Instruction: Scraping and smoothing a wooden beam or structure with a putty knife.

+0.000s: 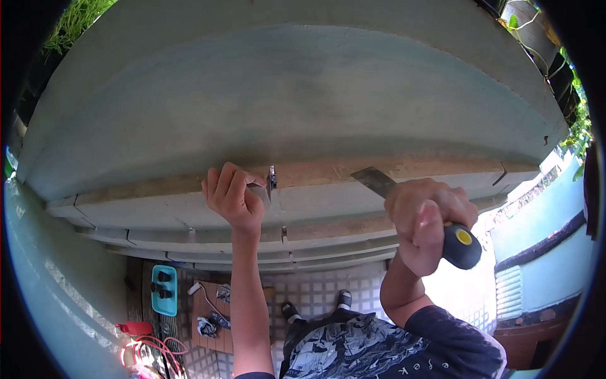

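Observation:
My right hand (429,221) is wrapped round the dark handle of a putty knife (375,181); the handle's end has a yellow ring. Its flat metal blade points up and left, its tip over the brownish top of a pale ledge (328,201). Further left, my left hand (233,196) is closed, fingers curled, at the same ledge. A thin greyish flat piece (262,189) sticks out from its fingers, beside a narrow slot (273,177) in the ledge. The curled fingers hide most of that piece.
A smooth grey-green wall (315,95) rises behind the ledge, and more ledges (334,230) run below. On the tiled floor stand a turquoise tray (172,305) with dark cups and a brown board (202,331) with a paint roller (197,288). A pink hose (165,345) lies lower left.

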The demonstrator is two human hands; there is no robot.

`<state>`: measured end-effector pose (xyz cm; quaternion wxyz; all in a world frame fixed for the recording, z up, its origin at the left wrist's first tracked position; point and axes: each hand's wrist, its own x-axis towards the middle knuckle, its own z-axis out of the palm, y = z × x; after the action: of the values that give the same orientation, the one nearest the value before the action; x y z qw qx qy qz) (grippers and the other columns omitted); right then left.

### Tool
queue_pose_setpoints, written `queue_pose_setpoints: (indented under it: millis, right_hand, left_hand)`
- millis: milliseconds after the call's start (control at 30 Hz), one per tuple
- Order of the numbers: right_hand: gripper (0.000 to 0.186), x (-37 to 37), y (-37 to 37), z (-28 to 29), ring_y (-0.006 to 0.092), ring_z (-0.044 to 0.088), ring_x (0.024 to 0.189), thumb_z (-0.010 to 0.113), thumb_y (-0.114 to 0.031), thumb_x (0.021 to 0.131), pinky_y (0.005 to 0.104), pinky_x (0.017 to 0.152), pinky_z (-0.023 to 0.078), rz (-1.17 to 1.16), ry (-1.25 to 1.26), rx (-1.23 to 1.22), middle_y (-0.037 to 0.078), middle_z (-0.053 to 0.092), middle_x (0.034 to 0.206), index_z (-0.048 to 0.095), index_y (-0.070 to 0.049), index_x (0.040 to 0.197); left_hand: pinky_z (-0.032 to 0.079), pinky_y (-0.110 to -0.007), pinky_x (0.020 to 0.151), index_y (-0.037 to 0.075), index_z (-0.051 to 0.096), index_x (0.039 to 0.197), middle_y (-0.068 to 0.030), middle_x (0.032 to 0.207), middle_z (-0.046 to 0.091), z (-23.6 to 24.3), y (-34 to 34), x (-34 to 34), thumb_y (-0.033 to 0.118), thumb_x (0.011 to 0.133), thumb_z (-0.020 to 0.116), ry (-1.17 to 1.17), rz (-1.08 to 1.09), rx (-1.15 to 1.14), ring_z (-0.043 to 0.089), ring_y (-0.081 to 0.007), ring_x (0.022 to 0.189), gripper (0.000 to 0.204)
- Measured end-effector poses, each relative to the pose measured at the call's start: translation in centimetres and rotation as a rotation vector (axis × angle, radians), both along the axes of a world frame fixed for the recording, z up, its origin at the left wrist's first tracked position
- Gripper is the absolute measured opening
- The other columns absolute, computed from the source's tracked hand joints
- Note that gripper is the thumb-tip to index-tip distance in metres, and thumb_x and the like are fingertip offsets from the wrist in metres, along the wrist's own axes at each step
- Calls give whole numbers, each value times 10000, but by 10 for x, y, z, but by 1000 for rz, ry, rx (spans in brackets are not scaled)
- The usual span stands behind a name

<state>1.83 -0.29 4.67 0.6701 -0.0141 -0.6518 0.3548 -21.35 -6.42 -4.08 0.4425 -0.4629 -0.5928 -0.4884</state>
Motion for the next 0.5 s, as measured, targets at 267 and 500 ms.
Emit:
queue_pose_setpoints:
  millis: [267, 500]
  right_hand:
    - [193, 7, 11, -9, 158, 485, 419, 590, -52, 778, 271, 441, 388, 30, -84, 45, 35, 541, 529, 527, -47, 595]
    - [273, -6, 0, 3, 175, 554, 504, 622, -96, 807, 286, 507, 447, -356, -15, 114, 53, 570, 565, 470, -57, 583]
  left_hand:
    - [300, -358, 635, 140, 520, 596, -17, 674, 502, 0, -4, 0, -54, 593, 481, -13, -9, -15, 447, -246, 652, 198]
    - [221, -354, 579, 195, 536, 577, 24, 633, 446, -4, 4, -6, 4, 533, 459, 30, -25, 59, 390, -217, 606, 211]
